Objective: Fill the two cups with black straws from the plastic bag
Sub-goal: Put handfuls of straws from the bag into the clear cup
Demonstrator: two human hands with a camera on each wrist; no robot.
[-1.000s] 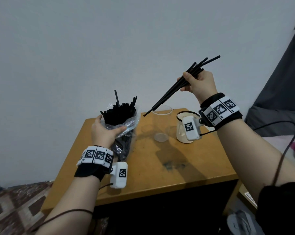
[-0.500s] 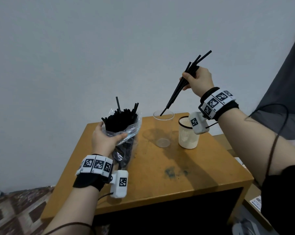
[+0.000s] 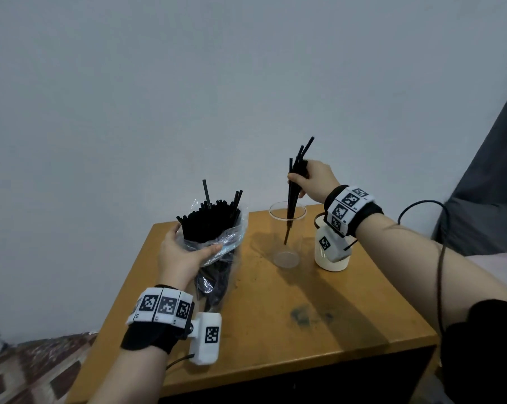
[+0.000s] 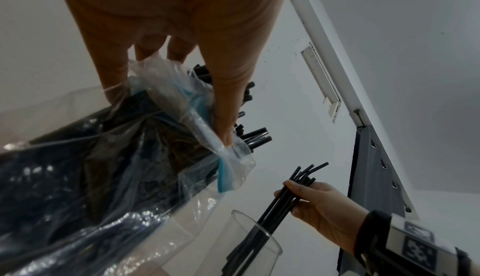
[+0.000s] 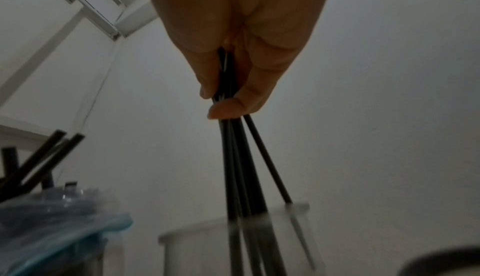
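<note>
My left hand (image 3: pixel 185 252) grips the clear plastic bag (image 3: pixel 217 258) full of black straws (image 3: pixel 208 220), held upright at the left of the wooden table (image 3: pixel 275 330). My right hand (image 3: pixel 307 182) pinches a small bundle of black straws (image 3: pixel 293 196) above the clear cup (image 3: pixel 287 237). The bundle's lower ends are inside the cup, short of its bottom. In the left wrist view the bundle (image 4: pixel 275 210) slants into the clear cup (image 4: pixel 254 247). The right wrist view shows fingers (image 5: pixel 233 104) closed round the straws (image 5: pixel 236 169). A white cup (image 3: pixel 331 258) with a dark rim stands right of the clear one, partly hidden by my wrist camera.
The table stands against a plain grey wall; its front and right edges drop off to the floor. A dark stain (image 3: pixel 302 316) marks the tabletop. Grey fabric (image 3: pixel 491 185) hangs at the far right. Patterned flooring (image 3: pixel 27 371) lies at the lower left.
My right hand has come down with the straw bundle, turning it from slanted to nearly upright, and its lower ends have entered the clear cup. The left hand keeps holding the bag.
</note>
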